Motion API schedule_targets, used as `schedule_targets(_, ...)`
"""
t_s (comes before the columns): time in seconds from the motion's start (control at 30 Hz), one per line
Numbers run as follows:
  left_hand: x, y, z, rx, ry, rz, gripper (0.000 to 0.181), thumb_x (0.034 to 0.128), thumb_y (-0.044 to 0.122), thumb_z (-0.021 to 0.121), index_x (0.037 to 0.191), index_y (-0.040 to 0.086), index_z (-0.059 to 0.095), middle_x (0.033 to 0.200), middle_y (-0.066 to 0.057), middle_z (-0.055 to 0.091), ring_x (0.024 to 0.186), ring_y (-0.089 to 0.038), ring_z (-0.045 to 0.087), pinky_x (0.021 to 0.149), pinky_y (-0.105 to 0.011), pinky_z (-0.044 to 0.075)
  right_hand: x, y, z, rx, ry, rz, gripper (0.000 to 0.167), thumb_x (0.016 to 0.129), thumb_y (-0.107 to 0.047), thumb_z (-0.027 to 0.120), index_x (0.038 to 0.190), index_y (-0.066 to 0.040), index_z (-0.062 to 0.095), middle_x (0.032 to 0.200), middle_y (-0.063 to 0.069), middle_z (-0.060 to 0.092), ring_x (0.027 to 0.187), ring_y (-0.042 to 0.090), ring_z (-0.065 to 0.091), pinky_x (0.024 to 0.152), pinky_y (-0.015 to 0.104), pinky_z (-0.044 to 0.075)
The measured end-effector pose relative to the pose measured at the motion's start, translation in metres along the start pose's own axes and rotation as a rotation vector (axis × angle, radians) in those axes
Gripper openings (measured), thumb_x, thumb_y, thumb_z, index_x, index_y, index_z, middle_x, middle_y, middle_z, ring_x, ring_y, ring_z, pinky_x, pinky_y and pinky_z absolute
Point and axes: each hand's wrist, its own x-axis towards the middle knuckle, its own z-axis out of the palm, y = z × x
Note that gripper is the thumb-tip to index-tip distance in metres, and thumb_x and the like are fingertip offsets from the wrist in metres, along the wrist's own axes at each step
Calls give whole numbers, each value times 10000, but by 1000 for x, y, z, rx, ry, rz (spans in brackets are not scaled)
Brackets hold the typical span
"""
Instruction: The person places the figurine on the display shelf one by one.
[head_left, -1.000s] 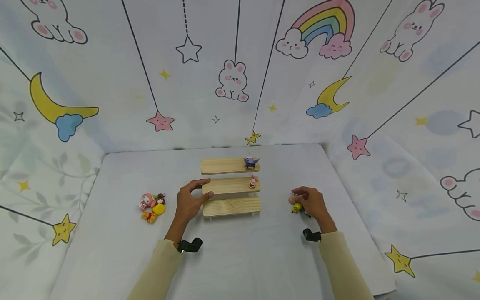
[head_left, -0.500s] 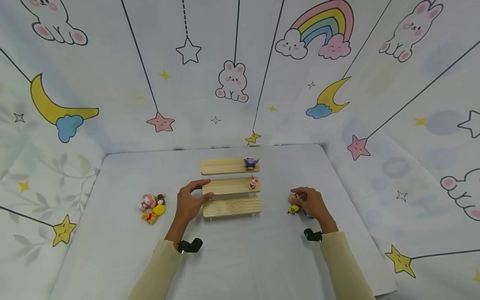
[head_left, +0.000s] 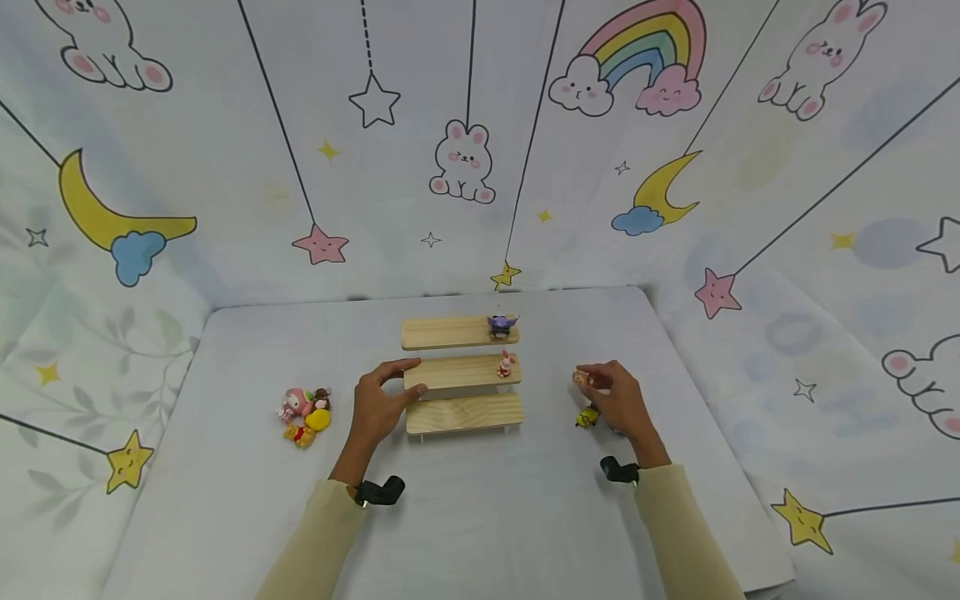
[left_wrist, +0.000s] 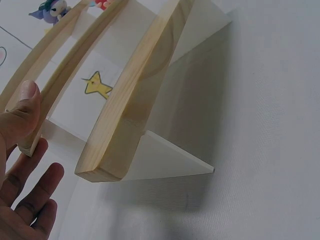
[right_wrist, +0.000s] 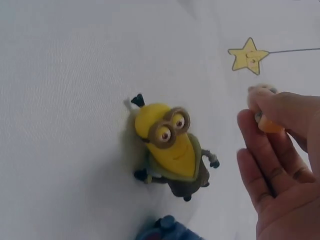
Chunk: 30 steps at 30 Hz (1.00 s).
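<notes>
A small toy (right_wrist: pixel 271 127), pale at one end and orange at the other, is pinched between the thumb and fingers of the right hand (head_left: pixel 622 406). The hand covers much of it, so its long axis cannot be told, nor whether it touches the counter (head_left: pixel 480 525). Just beside the hand, nearer the person, a yellow toy (right_wrist: pixel 175 150) in goggles lies on the counter, with part of a blue toy (right_wrist: pixel 167 231) close by. Well apart to the left stands a wooden shelf (head_left: pixel 465 414) of three steps, its long axis running left to right, so its right end faces the small toy and the right hand is the nearer one to that end. There, a pink and white toy (head_left: pixel 506 364) sits on the middle step (head_left: pixel 450 373) and a purple toy (head_left: pixel 501 326) on the back step (head_left: pixel 442 334). The left hand (head_left: pixel 378 408) holds the middle step's left end, thumb at its front edge. Farther left is a cluster of toys (head_left: pixel 303 414)
</notes>
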Motion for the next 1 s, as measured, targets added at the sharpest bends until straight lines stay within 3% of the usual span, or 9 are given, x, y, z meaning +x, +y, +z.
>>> schedule_targets(0.17, -1, -1, 0, -5, -2, -2, 455, 875, 288, 898, 1304, 213, 767, 1343, -39, 740, 1258, -284, 647, 1214, -600, 371, -2, -9, 4, 75, 44, -6, 358, 966, -91, 789, 1310, -123, 699, 1206, 90, 670, 1088, 253, 713, 952, 335, 596)
schedule_targets(0.4, -1, -1, 0, -2, -4, -5, 452, 877, 292, 898, 1305, 232, 765, 1340, -30, 742, 1251, -274, 648, 1218, -597, 367, -6, -29, 6, 191, 66, 11, 394, 948, -114, 811, 1313, -154, 670, 1186, 54, 748, 1081, 196, 723, 875, 265, 566)
schedule_targets(0.53, 0, -3, 0, -2, -6, -7, 458, 874, 301, 899, 1307, 239, 763, 1343, -21, 741, 1255, -265, 646, 1217, -582, 374, -10, -40, 9, 228, 67, -42, 422, 951, -92, 806, 1351, -157, 687, 1226, 57, 691, 1094, 198, 717, 951, 371, 593)
schedule_targets(0.7, 0, -4, 0, -5, -7, -3, 463, 872, 302, 900, 1310, 239, 762, 1348, -20, 740, 1261, -265, 646, 1215, -580, 378, -15, -51, 18, 248, 93, -87, 403, 928, -98, 834, 1296, -185, 695, 1215, 25, 712, 1089, 174, 723, 1040, 532, 557)
schedule_targets(1.0, 0, -4, 0, -5, -5, 2, 454, 882, 288, 893, 1312, 228, 760, 1347, -24, 740, 1253, -271, 643, 1215, -589, 372, -26, -72, 39, 209, 109, -120, 404, 875, -121, 890, 1224, -198, 702, 1178, -48, 749, 1067, 129, 734, 1061, 474, 545)
